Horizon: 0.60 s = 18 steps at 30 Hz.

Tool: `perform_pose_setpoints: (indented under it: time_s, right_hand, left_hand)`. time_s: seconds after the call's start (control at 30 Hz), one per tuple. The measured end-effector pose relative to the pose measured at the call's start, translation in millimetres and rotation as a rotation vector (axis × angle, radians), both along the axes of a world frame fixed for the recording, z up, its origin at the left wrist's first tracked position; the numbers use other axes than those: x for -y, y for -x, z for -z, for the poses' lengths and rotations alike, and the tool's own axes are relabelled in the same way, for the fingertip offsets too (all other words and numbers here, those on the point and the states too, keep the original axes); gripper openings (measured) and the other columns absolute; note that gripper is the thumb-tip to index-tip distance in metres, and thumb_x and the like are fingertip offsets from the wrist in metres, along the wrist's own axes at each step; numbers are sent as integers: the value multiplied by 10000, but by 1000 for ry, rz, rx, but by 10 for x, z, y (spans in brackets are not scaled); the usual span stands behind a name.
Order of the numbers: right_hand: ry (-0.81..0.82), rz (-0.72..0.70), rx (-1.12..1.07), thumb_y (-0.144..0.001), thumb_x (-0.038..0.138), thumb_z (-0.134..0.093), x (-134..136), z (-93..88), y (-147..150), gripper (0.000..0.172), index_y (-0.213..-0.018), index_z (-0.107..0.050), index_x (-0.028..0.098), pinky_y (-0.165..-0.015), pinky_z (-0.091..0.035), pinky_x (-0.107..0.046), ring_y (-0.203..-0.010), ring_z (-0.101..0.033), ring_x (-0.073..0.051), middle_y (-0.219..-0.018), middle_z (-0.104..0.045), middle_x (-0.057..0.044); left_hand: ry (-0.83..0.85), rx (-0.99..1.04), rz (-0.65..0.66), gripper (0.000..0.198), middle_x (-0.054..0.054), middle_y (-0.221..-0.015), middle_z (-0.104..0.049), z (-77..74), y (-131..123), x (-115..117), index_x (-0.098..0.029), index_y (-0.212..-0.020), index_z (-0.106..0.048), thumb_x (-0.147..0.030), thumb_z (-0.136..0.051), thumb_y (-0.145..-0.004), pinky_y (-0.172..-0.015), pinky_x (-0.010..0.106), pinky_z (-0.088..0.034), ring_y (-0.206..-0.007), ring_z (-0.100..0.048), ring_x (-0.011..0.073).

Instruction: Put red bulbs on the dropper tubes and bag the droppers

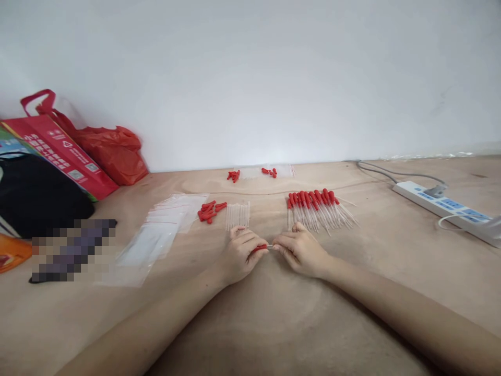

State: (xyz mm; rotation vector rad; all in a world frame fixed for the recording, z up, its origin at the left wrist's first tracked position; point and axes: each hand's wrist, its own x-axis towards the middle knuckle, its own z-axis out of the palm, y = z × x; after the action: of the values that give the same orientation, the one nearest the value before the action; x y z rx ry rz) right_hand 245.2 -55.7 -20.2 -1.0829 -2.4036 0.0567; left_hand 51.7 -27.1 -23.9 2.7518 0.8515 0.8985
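Note:
Between finger and thumb my left hand (243,254) pinches a red rubber bulb (260,248). My right hand (299,250) grips a thin clear tube (270,246), whose end meets the bulb's mouth; how far it sits inside is hidden. Just beyond my left hand lies a row of bare clear tubes (237,215), with a loose pile of red bulbs (207,211) to its left. Past my right hand, several droppers (313,201) with red bulbs on clear tubes lie side by side, bulbs toward the wall.
Clear zip bags (156,235) overlap on the left. More red bulbs (234,176) and small bags (250,172) lie near the wall. A white power strip (446,206) with cables is at right. Red bags (111,151), a black bag (43,196) and a blurred dark object (76,250) occupy the left.

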Motion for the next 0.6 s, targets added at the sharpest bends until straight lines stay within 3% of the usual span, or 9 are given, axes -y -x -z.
perform_pose_setpoints:
  time_s: [0.23, 0.4, 0.47, 0.53, 0.6]
  right_hand:
    - [-198, 41, 147, -857, 235, -410, -31, -36, -35, 228, -812, -627, 181, -619, -199, -313, -693, -444, -153, -694, -588, -41]
    - [-179, 65, 163, -847, 236, -422, -19, -20, -33, 223, -787, -631, 187, -623, -223, -315, -692, -469, -154, -699, -600, -41]
    - [-95, 153, 123, -846, 228, -411, -62, -37, -43, 224, -792, -624, 184, -623, -254, -303, -691, -501, -154, -729, -612, -44]
    - [26, 328, 36, -838, 223, -404, -157, -75, -50, 210, -854, -608, 175, -611, -296, -283, -698, -537, -159, -777, -627, -54]
    - [136, 543, -42, -821, 221, -408, -289, -127, -34, 232, -981, -565, 160, -595, -333, -271, -740, -569, -180, -838, -639, -75]
  left_hand:
    - [22, -46, -24, 168, -27, -724, -672, -2, 68, -98, -240, -792, -629, -314, -486, -839, -903, 356, -195, -727, -579, 123]
    - [2, -81, -7, 161, -17, -804, -668, -34, 121, -118, -279, -876, -643, -359, -514, -821, -932, 372, -172, -804, -564, 147]
    - [-66, -83, -110, 354, 30, -1016, -617, -66, 167, -150, -289, -1062, -576, -454, -571, -749, -935, 384, -183, -966, -505, 203]
    - [-117, -59, -303, 618, 80, -1185, -503, -90, 239, -213, -263, -1211, -458, -529, -603, -671, -929, 401, -207, -1084, -408, 261]
    - [-136, -14, -534, 625, 99, -1198, -463, -97, 332, -305, -236, -1223, -437, -505, -589, -680, -914, 409, -233, -1101, -371, 279]
